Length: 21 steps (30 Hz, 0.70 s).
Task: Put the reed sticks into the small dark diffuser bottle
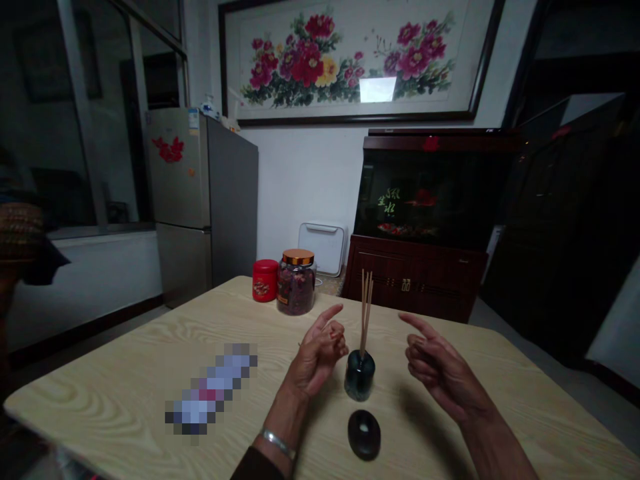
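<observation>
View: head, looking forward and down across a wooden desk (135, 373)
Left hand (320, 357): raised over the desk, just left of the bottle; pointing up and to the right with the index finger, with the other fingers (336, 339) curled narrow; cannot tell whether touching the bottle, nor whether holding anything inside the curl
Left wrist: wearing a silver bracelet (277, 443) above a dark sleeve (256, 465)
Right hand (443, 373): raised over the desk, to the right of the bottle and apart from it; pointing up and to the left with the index finger, with the rest folded in narrow; cannot tell whether holding anything in the fold
Bottle (360, 379): dark and glassy, standing upright on the desk between both hands
Sticks (367, 310): thin and pale brown, rising from the bottle in a close bunch
Dark oval thing (364, 437): lying on the desk on the near side of the bottle, shining on top; cannot tell what
Blurred thing (213, 389): long, lying slantwise at left on the desk, hidden by pixels
Jar (296, 288): clear with a copper-coloured lid, filled with something dark purple, near the far edge
Red can (265, 280): standing just left of the jar
Background: fridge (180, 177) at left, flower painting (345, 60) on the wall, fish tank (430, 190) at right
</observation>
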### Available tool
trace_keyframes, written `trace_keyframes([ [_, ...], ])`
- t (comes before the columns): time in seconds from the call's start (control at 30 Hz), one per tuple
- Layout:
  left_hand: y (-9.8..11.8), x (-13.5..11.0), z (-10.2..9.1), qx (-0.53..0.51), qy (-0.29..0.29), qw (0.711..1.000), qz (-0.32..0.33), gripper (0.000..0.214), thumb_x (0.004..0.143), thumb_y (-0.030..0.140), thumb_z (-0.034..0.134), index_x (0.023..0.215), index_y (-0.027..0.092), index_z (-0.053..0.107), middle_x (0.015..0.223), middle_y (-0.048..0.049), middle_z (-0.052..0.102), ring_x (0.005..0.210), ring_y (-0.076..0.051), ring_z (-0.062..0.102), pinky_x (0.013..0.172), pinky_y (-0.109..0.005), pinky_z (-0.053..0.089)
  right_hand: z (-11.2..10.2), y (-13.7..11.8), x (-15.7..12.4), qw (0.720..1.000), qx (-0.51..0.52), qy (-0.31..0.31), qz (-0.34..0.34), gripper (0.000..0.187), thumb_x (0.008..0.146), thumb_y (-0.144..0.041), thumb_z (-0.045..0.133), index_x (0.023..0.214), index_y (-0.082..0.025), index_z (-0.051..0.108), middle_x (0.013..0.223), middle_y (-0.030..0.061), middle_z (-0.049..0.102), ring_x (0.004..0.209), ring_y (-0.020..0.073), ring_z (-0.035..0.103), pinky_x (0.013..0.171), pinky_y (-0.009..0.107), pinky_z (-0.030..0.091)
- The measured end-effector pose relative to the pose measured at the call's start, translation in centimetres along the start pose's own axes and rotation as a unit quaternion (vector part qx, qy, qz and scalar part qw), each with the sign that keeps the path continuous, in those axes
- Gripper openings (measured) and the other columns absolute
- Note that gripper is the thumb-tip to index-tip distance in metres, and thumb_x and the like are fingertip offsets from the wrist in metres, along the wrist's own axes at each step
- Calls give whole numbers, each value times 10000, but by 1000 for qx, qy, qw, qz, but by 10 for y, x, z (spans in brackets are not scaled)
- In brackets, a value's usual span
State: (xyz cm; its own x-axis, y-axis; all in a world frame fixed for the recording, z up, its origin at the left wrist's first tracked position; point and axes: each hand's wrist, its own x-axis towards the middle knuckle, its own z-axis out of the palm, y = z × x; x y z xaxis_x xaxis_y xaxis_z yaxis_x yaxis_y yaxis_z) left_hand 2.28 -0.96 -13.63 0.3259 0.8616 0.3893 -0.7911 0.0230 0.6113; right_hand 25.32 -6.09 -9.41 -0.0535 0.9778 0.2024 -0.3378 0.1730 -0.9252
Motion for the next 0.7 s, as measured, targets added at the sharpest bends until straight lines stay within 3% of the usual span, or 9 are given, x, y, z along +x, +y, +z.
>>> trace_keyframes([
  [0.07, -16, 2, -25, 120, 57, 991, -11, 643, 698, 220, 807, 1294, 202, 566, 1029, -51, 599, 914, -149, 583, 819, -278, 467, -5, 22, 9, 989, -139, 55, 17, 365, 744, -425, 767, 1049, -226, 737, 659, -44, 507, 520, 74, 411, 449, 179, 305],
  [0.13, -34, 4, -46, 227, 57, 971, -49, 782, 606, 220, 873, 1312, 224, 538, 1236, -118, 563, 1190, -255, 525, 972, -371, 429, -6, 45, 18, 965, -252, 71, 4, 366, 746, -499, 748, 978, -216, 750, 831, 33, 666, 740, 171, 604, 589, 258, 470],
  [0.2, -49, 4, -59, 308, 8, 946, -107, 944, 503, 192, 928, 1346, 218, 504, 1321, -147, 532, 1253, -303, 493, 1039, -418, 384, -5, 64, 26, 952, -302, 49, -14, 449, 747, -559, 725, 1042, -220, 738, 1071, 90, 714, 1021, 273, 640, 810, 370, 527],
  [0.3, -64, 5, -65, 392, -62, 912, -103, 952, 498, 216, 936, 1348, 198, 507, 1244, -118, 602, 1152, -298, 555, 999, -411, 420, 0, 83, 38, 950, -312, 10, -33, 553, 769, -598, 696, 1170, -218, 688, 1237, 121, 678, 1216, 315, 579, 953, 422, 499],
  [0.43, -68, 8, -62, 425, -57, 901, -67, 782, 579, 215, 886, 1293, 176, 569, 1165, -74, 666, 1074, -263, 594, 944, -366, 463, 6, 92, 52, 950, -310, -18, -44, 497, 831, -592, 647, 1134, -200, 692, 1203, 116, 685, 1151, 290, 622, 946, 391, 504],
  [0.57, -67, 9, -62, 411, -54, 909, -43, 846, 577, 200, 889, 1351, 190, 549, 1301, -78, 635, 1186, -277, 566, 1044, -378, 422, 10, 98, 59, 954, -297, -29, -32, 423, 876, -569, 616, 1004, -176, 702, 1039, 89, 722, 1005, 266, 660, 913, 379, 498],
  [0.7, -67, 9, -64, 416, -53, 907, -45, 854, 567, 215, 898, 1349, 187, 555, 1266, -73, 651, 1155, -274, 582, 1009, -359, 442, 14, 102, 59, 961, -272, -21, -39, 416, 887, -587, 592, 922, -183, 684, 921, 59, 720, 895, 245, 659, 838, 358, 504],
])
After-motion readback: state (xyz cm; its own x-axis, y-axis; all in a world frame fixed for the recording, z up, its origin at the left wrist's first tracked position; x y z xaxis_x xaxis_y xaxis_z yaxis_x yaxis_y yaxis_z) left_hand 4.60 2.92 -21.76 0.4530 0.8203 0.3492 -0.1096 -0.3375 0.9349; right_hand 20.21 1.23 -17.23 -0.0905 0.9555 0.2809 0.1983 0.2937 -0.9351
